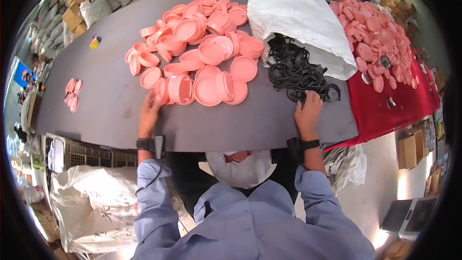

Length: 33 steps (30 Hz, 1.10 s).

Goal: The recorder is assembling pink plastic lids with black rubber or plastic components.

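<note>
Looks like the pick-up step: a pink lid (166,91) at the near left edge of the lid pile (202,48) is being clasped by the left hand (150,110), fingers curled round it. The right hand (308,110) is being pressed into the black rubber rings (298,74) spilling from the white sack (293,14), fingers closing on one, though that grip can't be confirmed. Next, probably, a single ring is being teased free for that lid.

Grey table (110,115), heap of pink lids (202,48), tangle of black rings (296,70), white sack (298,14), small lid stack (72,94)
</note>
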Each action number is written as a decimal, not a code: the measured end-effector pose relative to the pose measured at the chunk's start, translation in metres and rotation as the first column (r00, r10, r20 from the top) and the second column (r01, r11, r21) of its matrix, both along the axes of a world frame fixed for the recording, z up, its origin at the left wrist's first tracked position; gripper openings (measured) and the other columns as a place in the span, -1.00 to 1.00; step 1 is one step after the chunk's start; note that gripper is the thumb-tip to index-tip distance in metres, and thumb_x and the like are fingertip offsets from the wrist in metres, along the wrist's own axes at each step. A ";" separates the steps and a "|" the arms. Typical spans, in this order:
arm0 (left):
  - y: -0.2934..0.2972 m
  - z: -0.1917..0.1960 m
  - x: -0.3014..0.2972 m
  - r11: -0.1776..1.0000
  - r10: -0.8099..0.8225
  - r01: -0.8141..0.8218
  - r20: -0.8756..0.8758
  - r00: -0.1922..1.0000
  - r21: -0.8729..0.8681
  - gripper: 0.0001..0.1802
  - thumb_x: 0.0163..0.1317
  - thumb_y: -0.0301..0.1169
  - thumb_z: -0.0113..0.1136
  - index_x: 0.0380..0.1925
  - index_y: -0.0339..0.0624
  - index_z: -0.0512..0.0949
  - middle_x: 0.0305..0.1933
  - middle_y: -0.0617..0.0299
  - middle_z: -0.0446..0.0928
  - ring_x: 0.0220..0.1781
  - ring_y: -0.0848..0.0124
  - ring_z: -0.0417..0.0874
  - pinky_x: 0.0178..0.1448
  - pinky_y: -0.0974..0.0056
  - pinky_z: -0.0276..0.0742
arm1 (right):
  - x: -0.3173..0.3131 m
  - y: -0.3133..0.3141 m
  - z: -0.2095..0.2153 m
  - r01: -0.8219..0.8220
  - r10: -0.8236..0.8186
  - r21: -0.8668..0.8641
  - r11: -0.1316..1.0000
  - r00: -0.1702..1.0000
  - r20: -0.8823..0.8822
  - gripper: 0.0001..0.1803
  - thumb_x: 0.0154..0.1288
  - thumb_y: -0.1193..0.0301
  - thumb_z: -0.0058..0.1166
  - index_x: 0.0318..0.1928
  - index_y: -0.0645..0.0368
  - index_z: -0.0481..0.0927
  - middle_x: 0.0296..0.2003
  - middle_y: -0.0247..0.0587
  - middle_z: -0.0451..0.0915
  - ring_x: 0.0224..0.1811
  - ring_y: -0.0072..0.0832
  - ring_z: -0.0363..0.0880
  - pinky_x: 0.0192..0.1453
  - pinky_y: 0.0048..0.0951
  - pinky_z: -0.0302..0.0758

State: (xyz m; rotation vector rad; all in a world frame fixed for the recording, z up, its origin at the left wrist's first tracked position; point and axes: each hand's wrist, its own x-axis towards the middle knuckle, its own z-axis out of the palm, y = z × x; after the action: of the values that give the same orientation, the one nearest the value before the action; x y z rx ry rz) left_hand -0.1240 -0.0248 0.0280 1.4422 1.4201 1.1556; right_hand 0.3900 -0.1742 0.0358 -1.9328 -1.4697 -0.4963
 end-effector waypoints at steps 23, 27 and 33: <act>-0.085 0.024 0.049 0.984 0.169 -0.164 0.611 0.773 -0.065 -0.57 0.54 -0.02 0.20 -0.04 -0.21 0.51 -0.07 0.22 0.62 -0.19 0.44 0.68 -0.03 0.19 0.72 | 0.004 0.002 -0.029 -0.053 0.217 0.238 0.970 0.629 -0.746 -0.51 0.44 0.61 -0.15 0.33 0.15 0.53 -0.38 -0.39 0.50 -0.35 -0.61 0.44 -0.21 -0.52 0.41; -0.108 0.034 0.065 0.996 0.033 0.037 0.721 0.693 -0.080 -0.62 0.50 -0.17 0.28 0.04 -0.26 0.51 0.05 0.11 0.67 -0.04 0.38 0.75 -0.02 0.21 0.77 | 0.022 0.012 -0.026 0.050 0.155 0.296 0.954 0.761 -0.630 -0.48 0.41 0.66 -0.14 0.34 0.14 0.51 -0.35 -0.35 0.50 -0.36 -0.42 0.47 -0.07 -0.39 0.49; -0.137 0.037 0.105 0.990 0.036 0.065 0.674 0.737 -0.124 -0.49 0.28 -0.59 0.41 0.20 -0.26 0.46 0.03 0.08 0.68 -0.06 0.39 0.77 -0.05 0.23 0.79 | -0.022 -0.022 0.035 -0.063 0.167 0.164 0.984 0.619 -0.767 -0.50 0.40 0.66 -0.12 0.30 0.13 0.54 -0.25 -0.30 0.54 -0.26 -0.42 0.52 -0.05 -0.30 0.54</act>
State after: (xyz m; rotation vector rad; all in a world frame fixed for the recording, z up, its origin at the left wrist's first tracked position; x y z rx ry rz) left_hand -0.0195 -0.1621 0.0652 0.7845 0.9340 1.3547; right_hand 0.3676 -0.1965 0.0707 -1.6010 -0.9278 0.3144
